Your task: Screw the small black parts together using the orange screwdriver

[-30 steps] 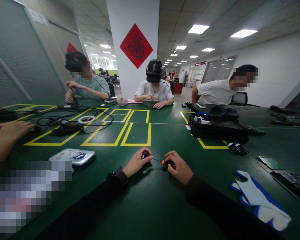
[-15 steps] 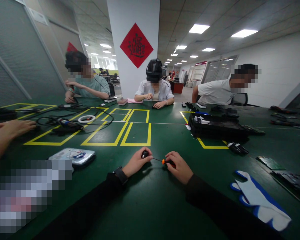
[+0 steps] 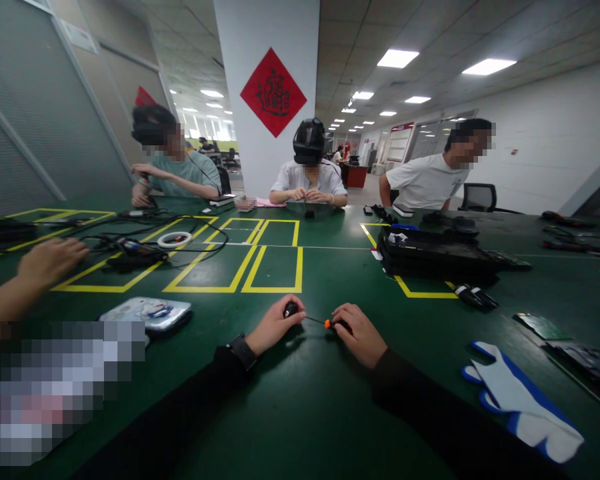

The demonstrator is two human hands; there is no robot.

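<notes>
My right hand (image 3: pixel 357 333) is closed around the handle of a screwdriver (image 3: pixel 327 324), which has an orange collar and a thin metal shaft pointing left. The shaft's tip reaches my left hand (image 3: pixel 275 327), whose fingers are closed on a small black rounded object (image 3: pixel 290 309). Most of that object is covered by my fingers, so its kind is unclear. Both hands are low over the green table (image 3: pixel 275 400), close together. A dark watch is strapped on my left wrist.
At the left lies a patterned case (image 3: pixel 147 313), with black cables (image 3: pixel 130 247) and a white ring (image 3: pixel 174 240) beyond. Another person's hand (image 3: pixel 50 263) reaches in there. A black tray (image 3: pixel 435 257) stands to the right, nearer a blue-white glove (image 3: pixel 523 397). Several people sit across.
My hands and the screwdriver look almost unmoved. The neighbour's hand at the left has come further right over the table. Across the table, the person at right has shifted left and more upright.
</notes>
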